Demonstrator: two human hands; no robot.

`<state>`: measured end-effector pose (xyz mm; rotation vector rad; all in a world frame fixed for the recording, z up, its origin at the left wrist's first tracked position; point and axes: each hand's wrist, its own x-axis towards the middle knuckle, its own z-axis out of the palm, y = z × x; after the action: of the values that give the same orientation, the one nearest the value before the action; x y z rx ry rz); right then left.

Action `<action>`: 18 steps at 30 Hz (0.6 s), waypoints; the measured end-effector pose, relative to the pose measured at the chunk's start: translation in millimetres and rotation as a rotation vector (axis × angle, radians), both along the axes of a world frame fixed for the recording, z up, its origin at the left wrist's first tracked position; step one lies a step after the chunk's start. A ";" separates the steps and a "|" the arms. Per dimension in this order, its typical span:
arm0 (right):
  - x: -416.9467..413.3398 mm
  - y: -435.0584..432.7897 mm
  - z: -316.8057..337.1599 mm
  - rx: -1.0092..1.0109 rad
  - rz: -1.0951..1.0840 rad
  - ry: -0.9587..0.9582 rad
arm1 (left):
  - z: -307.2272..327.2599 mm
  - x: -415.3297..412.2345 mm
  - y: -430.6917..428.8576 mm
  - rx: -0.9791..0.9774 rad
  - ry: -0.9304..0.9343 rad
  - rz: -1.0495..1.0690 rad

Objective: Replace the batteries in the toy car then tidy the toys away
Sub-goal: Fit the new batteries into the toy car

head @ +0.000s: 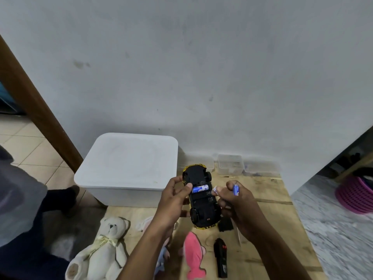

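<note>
In the head view, a pale plywood counter is seen set against a scuffed grey-white wall. Beige floor tiles lie to the left and a pink ribbed basket to the right. Counted are one white lidded plastic box, one cream teddy bear, one pink plush fish, one black remote control and one clear plastic tub. One upturned yellow-and-black toy car is gripped above the counter by the left hand, whose thumb is pressed on one blue battery in the open compartment. A second blue battery is pinched in the curled right hand.
</note>
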<state>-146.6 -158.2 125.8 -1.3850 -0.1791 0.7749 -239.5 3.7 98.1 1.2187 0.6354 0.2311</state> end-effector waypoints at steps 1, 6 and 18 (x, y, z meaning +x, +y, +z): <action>-0.1 -0.8 -0.9 -0.031 0.006 -0.052 | 0.1 0.0 0.5 0.000 -0.002 0.004; -2.2 -0.4 -7.3 -0.186 -0.078 -0.284 | -0.3 -0.9 -0.2 -0.007 -0.001 0.014; -0.8 1.5 -4.4 -0.200 -0.063 -0.321 | -4.0 -2.8 -1.7 -0.020 0.014 0.002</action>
<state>-147.4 -156.7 121.5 -1.6943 -0.3130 0.5244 -242.4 1.9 94.1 1.2014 0.6496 0.2175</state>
